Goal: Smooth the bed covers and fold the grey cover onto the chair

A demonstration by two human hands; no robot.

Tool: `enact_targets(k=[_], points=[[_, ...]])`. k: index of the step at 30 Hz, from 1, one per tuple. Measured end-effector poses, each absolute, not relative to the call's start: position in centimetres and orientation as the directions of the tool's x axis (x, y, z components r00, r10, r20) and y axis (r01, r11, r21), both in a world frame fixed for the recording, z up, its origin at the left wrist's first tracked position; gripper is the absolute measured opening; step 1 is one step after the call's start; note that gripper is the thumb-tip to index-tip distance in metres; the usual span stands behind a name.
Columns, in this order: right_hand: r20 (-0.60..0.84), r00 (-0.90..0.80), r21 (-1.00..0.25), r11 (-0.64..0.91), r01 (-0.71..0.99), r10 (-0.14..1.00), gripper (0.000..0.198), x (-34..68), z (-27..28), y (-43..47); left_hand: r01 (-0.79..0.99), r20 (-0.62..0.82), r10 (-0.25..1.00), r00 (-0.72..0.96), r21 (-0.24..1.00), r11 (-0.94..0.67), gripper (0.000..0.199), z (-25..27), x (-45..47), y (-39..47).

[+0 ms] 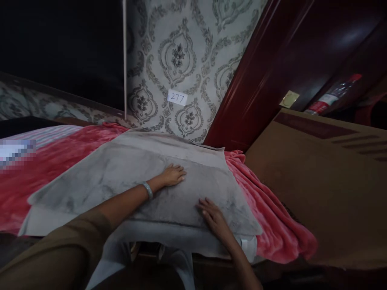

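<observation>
Dim, soft, faint glare upper right

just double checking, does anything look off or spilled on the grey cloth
No spill shows. The grey cloth has uneven darker patches, perhaps only brushed pile; along its near edge a paler layer sticks out.

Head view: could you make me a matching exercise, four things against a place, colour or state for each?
Things:
1. Left hand
2. Number card
3. Bottle
4. Red fabric

Descriptions:
A. has a red cap
B. shows on both sides of the grey cloth
C. has a bracelet near its wrist
D. on the patterned wall

Pairs: 1-C, 2-D, 3-A, 4-B
</observation>
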State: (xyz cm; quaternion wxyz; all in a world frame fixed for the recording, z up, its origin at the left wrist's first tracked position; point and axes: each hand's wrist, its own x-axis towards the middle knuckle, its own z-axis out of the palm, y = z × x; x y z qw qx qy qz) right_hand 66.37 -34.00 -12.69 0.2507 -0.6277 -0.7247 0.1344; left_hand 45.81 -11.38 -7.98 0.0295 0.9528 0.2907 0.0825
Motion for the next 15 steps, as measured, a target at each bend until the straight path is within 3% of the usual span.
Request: enact_targets(k=[4, 9, 15], points=[[0.244, -0.13, -0.524, 0.243, 0.816, 0.961, 0.051, 64.0, -10.6, -28.3, 0.665, 0.163, 0.669, 0.726, 0.086, -0.742, 0.057, -6.7, 40.7, -10.8], [0.141, -0.154, -0.369, 0.196, 0.908, 0.978, 0.058, 57.9, -8.2, -21.0, 0.856, 0.152, 0.855, 0.497, 0.079, -0.511, 0.068, -7.0, 33.0, -10.7], [0.079, -0.127, -0.179, 0.139, 0.974, 0.989, 0.056, 54.0, -9.5, -19.9, 0.934, 0.115, 0.932, 0.343, 0.059, -0.351, 0.066, -9.2, 26.6, -12.8]])
